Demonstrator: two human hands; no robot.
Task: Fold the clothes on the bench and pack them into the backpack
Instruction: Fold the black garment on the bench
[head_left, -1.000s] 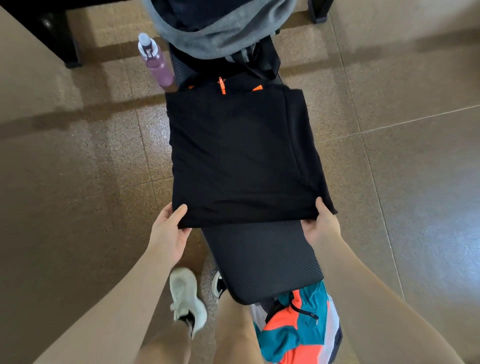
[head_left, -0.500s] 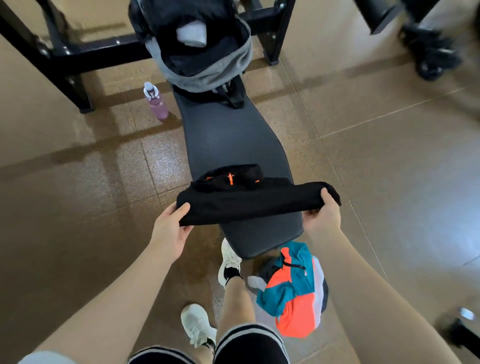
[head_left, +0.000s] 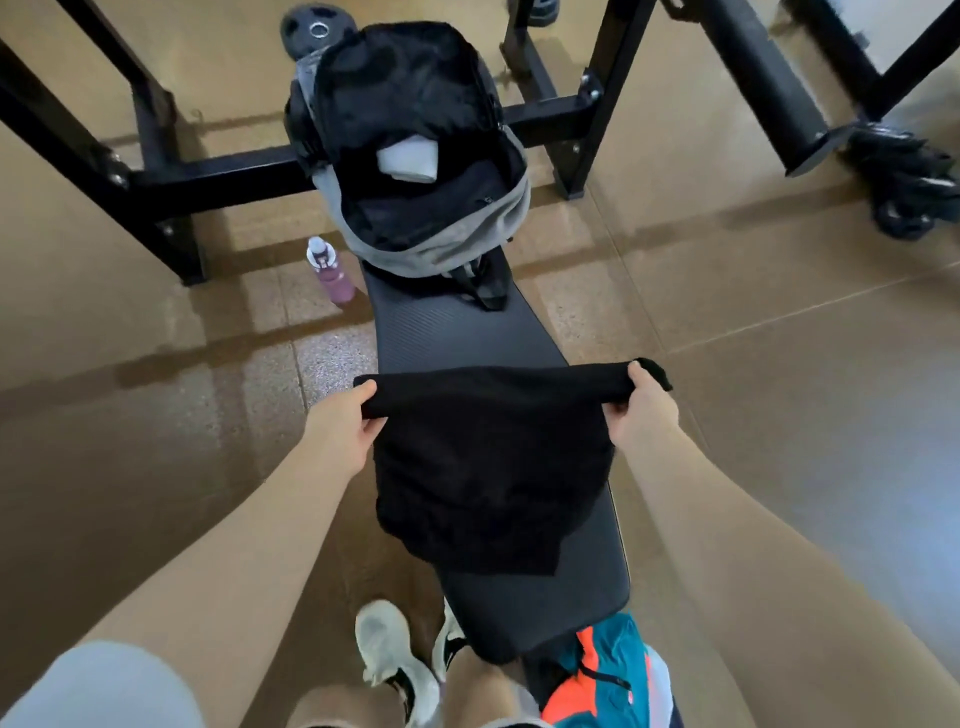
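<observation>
A black garment (head_left: 488, 467) hangs folded over the near half of the black bench (head_left: 467, 332). My left hand (head_left: 345, 428) grips its upper left corner and my right hand (head_left: 641, 410) grips its upper right corner, the top edge stretched between them. Its lower part drapes down onto the bench pad. An open grey and black backpack (head_left: 421, 156) stands at the bench's far end, mouth facing me, with a pale item inside. A teal, orange and white garment (head_left: 605, 675) hangs off the bench's near end.
A pink water bottle (head_left: 332, 273) stands on the floor left of the bench. A black steel rack frame (head_left: 208, 174) crosses behind the backpack. More black gym gear (head_left: 904, 176) sits at the far right. My feet in pale shoes (head_left: 389, 654) are below the bench end.
Both hands have lifted the black garment's edge off the bench and carried it away from me, toward the backpack, so it now hangs from its top edge. The view has tilted up toward the backpack.
</observation>
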